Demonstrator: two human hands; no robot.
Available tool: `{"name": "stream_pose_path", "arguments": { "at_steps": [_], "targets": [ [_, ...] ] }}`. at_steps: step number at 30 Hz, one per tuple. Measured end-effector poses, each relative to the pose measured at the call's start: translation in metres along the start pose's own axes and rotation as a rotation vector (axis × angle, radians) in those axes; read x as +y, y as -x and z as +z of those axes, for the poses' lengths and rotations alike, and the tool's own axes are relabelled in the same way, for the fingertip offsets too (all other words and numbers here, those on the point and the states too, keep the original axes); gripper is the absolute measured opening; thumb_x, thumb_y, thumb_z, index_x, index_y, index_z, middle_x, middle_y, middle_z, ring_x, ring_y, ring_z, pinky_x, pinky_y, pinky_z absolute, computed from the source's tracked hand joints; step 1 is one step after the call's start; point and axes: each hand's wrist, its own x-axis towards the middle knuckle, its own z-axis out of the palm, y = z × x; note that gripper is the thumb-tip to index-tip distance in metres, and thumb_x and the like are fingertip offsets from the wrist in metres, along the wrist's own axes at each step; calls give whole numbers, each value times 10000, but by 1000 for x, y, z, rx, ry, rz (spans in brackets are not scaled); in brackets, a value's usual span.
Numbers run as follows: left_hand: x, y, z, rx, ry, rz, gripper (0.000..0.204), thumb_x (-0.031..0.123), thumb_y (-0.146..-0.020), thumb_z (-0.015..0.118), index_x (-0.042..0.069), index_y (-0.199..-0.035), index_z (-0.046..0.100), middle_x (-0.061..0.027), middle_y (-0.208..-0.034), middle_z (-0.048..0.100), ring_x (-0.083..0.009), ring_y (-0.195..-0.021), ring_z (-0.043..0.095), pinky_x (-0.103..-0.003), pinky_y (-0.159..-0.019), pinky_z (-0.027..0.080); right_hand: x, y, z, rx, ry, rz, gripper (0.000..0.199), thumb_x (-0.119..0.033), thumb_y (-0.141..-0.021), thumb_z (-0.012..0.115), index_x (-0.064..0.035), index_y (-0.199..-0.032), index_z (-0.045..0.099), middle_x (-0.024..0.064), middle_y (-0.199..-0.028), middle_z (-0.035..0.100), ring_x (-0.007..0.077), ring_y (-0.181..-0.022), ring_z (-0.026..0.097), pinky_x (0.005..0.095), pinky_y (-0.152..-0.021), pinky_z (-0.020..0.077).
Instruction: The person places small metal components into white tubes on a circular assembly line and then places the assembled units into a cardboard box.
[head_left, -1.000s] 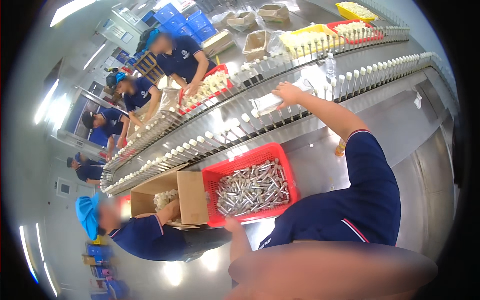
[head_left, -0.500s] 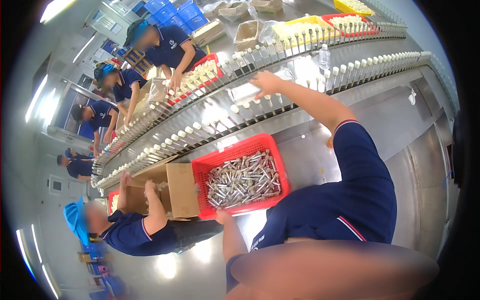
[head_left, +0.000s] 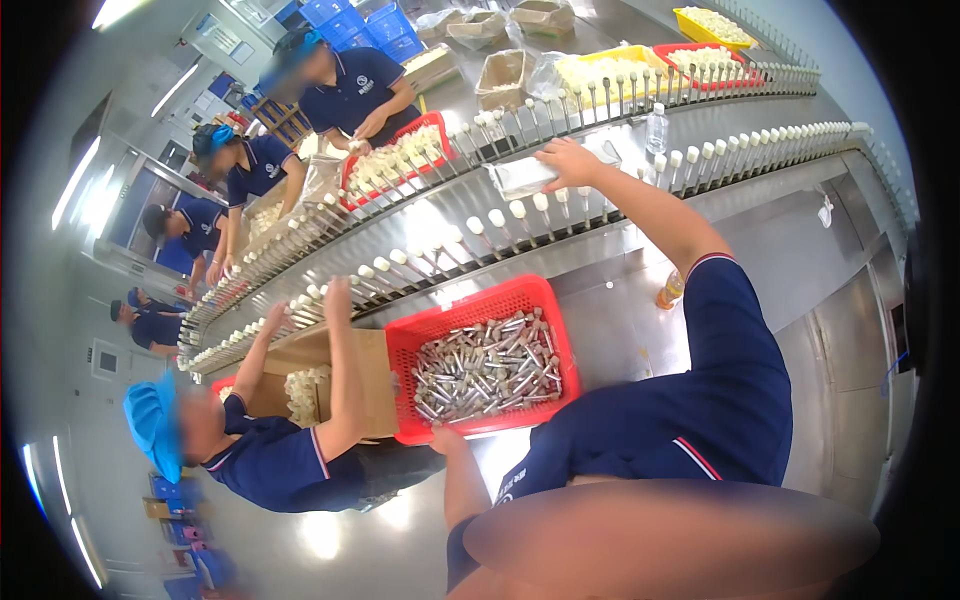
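My right arm reaches over the front row of upright pins, and my right hand (head_left: pixel 568 163) spans a flat white packet (head_left: pixel 515 180) on the metal strip between the two rows. Its fingers and thumb lie across the packet, gripping it. Low in front of me, my left hand (head_left: pixel 449 440) is closed at the near rim of a red plastic basket (head_left: pixel 470 296); part of its fingers is hidden there. Many small metal rods with brownish heads (head_left: pixel 490 370) lie loose in that basket. White sponge-like heads (head_left: pixel 541 201) cap the pins beside my right arm.
To my left a co-worker in a blue cap (head_left: pixel 150 425) reaches over a cardboard box (head_left: pixel 367 385). Further co-workers stand across the curved line. A clear bottle (head_left: pixel 656 130) stands on the line, an orange drink bottle (head_left: pixel 670 290) near my right arm. Yellow and red trays (head_left: pixel 630 85) lie beyond.
My right hand and the white packet have shifted to the right together. The left hand stays at the basket. The nearby co-worker's hands have risen from the box to the pins.
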Motion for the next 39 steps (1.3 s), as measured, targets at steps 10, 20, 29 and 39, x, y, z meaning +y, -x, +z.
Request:
{"name": "stream_pose_path", "arguments": {
  "at_steps": [10,20,29,39],
  "targets": [
    [25,28,1,81,-101,-60,396,205,-717,610,-151,-888,582,-236,-901,638,-311,-761,617,-399,-670,496,-50,-42,48,-132,8,-77,747,-599,-633,672,-75,-1151,547,120,-999,568,270,-1024,499,404,-882,382],
    [-13,-3,0,4,22,96,429,213,-724,596,-164,-928,578,-268,-943,632,-345,-810,612,-413,-719,481,-25,-12,11,-189,2,-30,758,-584,-612,695,-60,-1142,559,104,-983,565,256,-1003,497,391,-859,380],
    [-31,-21,5,53,24,113,441,256,-692,648,-137,-889,614,-256,-897,644,-352,-778,621,-424,-702,487,-71,-79,14,8,-98,-105,681,-563,-644,681,-60,-1089,568,113,-996,570,275,-1008,511,394,-853,390],
    [-29,-22,7,-20,177,97,371,153,-731,617,-111,-991,595,-208,-945,641,-296,-787,612,-397,-698,483,-65,-45,27,-229,-45,-17,737,-577,-621,688,-86,-1154,550,105,-1034,561,264,-1065,476,395,-885,362]
  ]
}}
